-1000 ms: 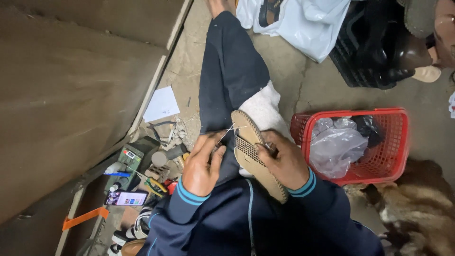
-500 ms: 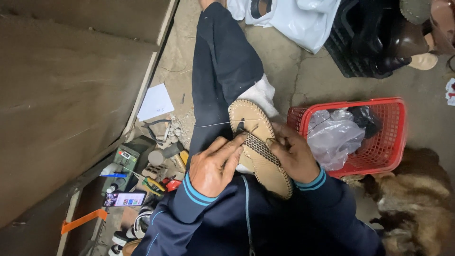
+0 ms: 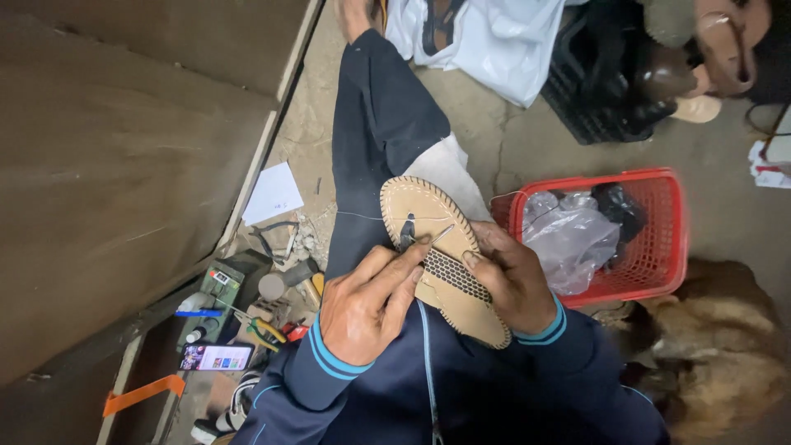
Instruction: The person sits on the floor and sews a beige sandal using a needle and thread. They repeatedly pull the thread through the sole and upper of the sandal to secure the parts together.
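Head view: tan sandal sole (image 3: 428, 247) braced on lap; right hand (image 3: 515, 276) clasps its edge, left hand (image 3: 367, 301) fingers pinch awl (image 3: 409, 233) for stitching.

Both forearms are drawn inward; the left grip (image 3: 367, 305) is curled with fingers pinched, the right grip (image 3: 515, 280) clasped just beside it

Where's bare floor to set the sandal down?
Bare concrete lies between the outstretched leg and the red basket, below the white bag. Left of the leg, only around the white paper; nearer, tools and a phone crowd it.
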